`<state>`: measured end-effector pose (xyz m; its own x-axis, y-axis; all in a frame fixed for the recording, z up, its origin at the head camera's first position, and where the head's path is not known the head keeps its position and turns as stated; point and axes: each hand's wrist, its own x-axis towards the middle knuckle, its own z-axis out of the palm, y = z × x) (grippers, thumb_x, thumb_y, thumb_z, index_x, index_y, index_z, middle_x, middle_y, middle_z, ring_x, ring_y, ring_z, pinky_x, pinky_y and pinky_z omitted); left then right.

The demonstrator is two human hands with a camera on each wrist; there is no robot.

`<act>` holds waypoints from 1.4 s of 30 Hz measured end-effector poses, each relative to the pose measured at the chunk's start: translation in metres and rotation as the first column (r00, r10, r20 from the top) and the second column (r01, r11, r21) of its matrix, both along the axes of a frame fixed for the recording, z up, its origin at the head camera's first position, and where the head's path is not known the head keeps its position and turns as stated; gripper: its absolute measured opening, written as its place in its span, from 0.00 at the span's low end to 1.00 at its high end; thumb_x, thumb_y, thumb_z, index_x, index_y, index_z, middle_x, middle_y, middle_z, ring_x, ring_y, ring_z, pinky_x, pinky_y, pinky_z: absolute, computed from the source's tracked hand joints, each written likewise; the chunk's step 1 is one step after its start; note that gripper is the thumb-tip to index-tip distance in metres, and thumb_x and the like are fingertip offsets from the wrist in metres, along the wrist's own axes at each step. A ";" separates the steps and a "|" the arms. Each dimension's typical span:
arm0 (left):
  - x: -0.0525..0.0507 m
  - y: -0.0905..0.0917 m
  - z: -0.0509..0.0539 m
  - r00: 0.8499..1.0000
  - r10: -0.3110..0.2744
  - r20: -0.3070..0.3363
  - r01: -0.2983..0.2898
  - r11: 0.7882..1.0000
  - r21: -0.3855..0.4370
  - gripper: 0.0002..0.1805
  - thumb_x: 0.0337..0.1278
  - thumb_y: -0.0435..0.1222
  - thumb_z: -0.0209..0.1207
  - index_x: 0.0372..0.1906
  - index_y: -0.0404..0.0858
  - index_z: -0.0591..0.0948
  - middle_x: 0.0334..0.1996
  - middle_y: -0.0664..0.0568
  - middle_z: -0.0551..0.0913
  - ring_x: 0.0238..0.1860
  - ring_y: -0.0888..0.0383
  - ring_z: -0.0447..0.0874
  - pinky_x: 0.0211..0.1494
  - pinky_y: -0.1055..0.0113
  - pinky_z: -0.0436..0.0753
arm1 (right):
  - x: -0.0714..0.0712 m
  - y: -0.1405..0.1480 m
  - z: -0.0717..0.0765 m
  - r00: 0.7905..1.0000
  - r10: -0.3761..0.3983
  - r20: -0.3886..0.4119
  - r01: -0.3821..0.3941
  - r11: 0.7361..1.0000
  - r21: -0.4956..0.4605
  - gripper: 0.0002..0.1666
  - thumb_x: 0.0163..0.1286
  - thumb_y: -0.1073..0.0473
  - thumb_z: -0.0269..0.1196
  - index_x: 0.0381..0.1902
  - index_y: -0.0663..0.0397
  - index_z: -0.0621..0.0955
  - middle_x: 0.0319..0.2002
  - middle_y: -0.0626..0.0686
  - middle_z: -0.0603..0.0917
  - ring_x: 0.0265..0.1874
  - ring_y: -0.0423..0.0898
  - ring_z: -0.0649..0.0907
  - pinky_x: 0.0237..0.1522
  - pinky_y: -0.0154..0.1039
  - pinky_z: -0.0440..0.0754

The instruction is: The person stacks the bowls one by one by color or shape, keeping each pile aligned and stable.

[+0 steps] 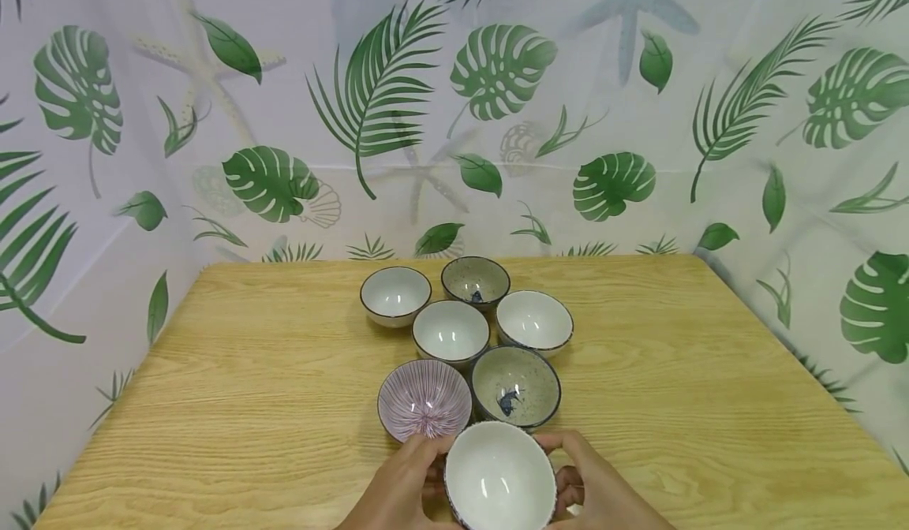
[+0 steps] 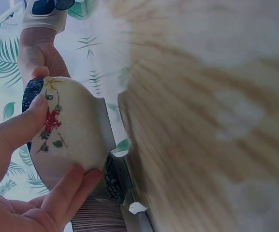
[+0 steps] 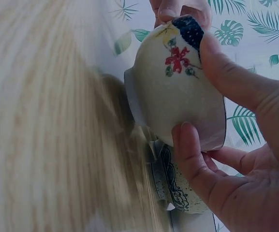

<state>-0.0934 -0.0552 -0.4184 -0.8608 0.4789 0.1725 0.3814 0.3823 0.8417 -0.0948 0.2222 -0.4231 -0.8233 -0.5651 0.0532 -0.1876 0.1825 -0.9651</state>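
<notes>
Both hands hold a white bowl [image 1: 499, 475] near the table's front edge, one hand on each side. My left hand [image 1: 408, 483] grips its left side, and my right hand [image 1: 592, 483] grips the right side. In the left wrist view the bowl's outside [image 2: 76, 130] shows red flowers, green leaves and a dark blue speckled band at the rim. The right wrist view shows the thumb and fingers around the same bowl [image 3: 178, 92], tilted there. Just behind it stand a purple-striped bowl [image 1: 424, 400] and a speckled grey bowl with a blue fish [image 1: 525, 380].
Farther back are a white bowl [image 1: 451, 331], another white bowl [image 1: 535, 321], a grey bowl [image 1: 472, 278] and a white bowl at the back left [image 1: 395, 293]. All stand close together on the wooden table [image 1: 248, 404]. A leaf-patterned cloth [image 1: 426, 136] hangs behind.
</notes>
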 end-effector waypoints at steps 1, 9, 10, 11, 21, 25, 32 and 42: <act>0.000 0.000 0.000 1.000 0.000 -0.005 0.000 1.000 -0.011 0.43 0.28 0.42 0.80 0.56 0.32 0.75 0.43 0.55 0.73 0.44 0.64 0.75 0.48 0.77 0.81 | 0.000 0.000 0.000 1.000 -0.005 0.005 0.005 1.000 0.003 0.49 0.50 0.66 0.74 0.63 0.70 0.58 0.52 0.69 0.68 0.30 0.39 0.82 0.35 0.35 0.84; 0.001 0.001 0.000 0.999 -0.003 -0.049 -0.002 0.995 -0.103 0.38 0.29 0.40 0.80 0.51 0.30 0.75 0.43 0.53 0.75 0.44 0.62 0.77 0.45 0.75 0.82 | 0.003 -0.002 0.000 1.000 -0.025 0.000 0.025 0.999 0.029 0.48 0.50 0.64 0.75 0.62 0.72 0.60 0.53 0.71 0.65 0.31 0.39 0.82 0.34 0.35 0.84; 0.001 0.002 0.000 1.000 -0.006 -0.022 0.004 0.998 -0.070 0.38 0.29 0.38 0.80 0.50 0.30 0.75 0.43 0.52 0.75 0.44 0.62 0.77 0.44 0.76 0.82 | 0.003 -0.002 0.000 1.000 -0.025 -0.010 0.025 0.999 0.029 0.48 0.50 0.64 0.75 0.62 0.72 0.60 0.53 0.71 0.65 0.30 0.39 0.82 0.34 0.35 0.84; 0.001 0.002 0.000 1.000 -0.010 0.012 0.010 0.999 -0.032 0.37 0.28 0.36 0.79 0.50 0.30 0.74 0.43 0.52 0.75 0.44 0.61 0.78 0.44 0.77 0.82 | 0.003 -0.002 0.000 1.000 -0.021 -0.021 0.022 0.999 0.028 0.48 0.50 0.64 0.75 0.61 0.72 0.60 0.53 0.71 0.65 0.30 0.38 0.82 0.33 0.35 0.84; 0.000 0.002 0.000 0.998 -0.023 -0.064 0.018 0.996 -0.087 0.37 0.29 0.40 0.80 0.49 0.33 0.75 0.40 0.55 0.75 0.38 0.67 0.75 0.39 0.78 0.81 | 0.002 -0.001 -0.001 0.999 -0.008 -0.050 0.009 0.999 0.031 0.48 0.49 0.65 0.75 0.61 0.73 0.59 0.53 0.71 0.64 0.30 0.37 0.82 0.32 0.35 0.84; 0.000 0.001 0.001 0.989 -0.040 -0.141 0.016 0.986 -0.167 0.37 0.30 0.44 0.79 0.49 0.35 0.75 0.38 0.58 0.73 0.34 0.70 0.70 0.36 0.78 0.77 | 0.001 0.000 -0.001 0.998 0.004 -0.055 -0.002 0.999 0.038 0.49 0.49 0.67 0.74 0.62 0.75 0.58 0.54 0.72 0.65 0.30 0.37 0.81 0.33 0.35 0.84; 0.000 0.001 0.000 0.971 -0.051 -0.232 -0.009 0.968 -0.253 0.37 0.30 0.46 0.78 0.49 0.35 0.75 0.40 0.57 0.73 0.39 0.67 0.70 0.42 0.72 0.79 | 0.000 0.001 0.000 1.000 0.012 0.009 -0.012 0.999 0.050 0.50 0.51 0.67 0.74 0.63 0.74 0.56 0.53 0.69 0.66 0.31 0.39 0.82 0.34 0.35 0.84; 0.001 0.002 0.007 0.983 -0.063 -0.171 0.000 0.940 -0.341 0.40 0.33 0.53 0.76 0.52 0.36 0.74 0.42 0.57 0.72 0.43 0.65 0.71 0.47 0.68 0.81 | 0.002 0.004 0.008 0.986 0.075 0.148 -0.084 0.995 0.057 0.54 0.58 0.63 0.71 0.71 0.69 0.50 0.58 0.73 0.63 0.40 0.46 0.84 0.42 0.36 0.84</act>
<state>-0.0925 -0.0536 -0.4112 -0.8147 0.5618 0.1434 0.5286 0.6179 0.5821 -0.0925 0.2264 -0.4147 -0.7722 -0.6273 -0.1011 -0.0626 0.2335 -0.9704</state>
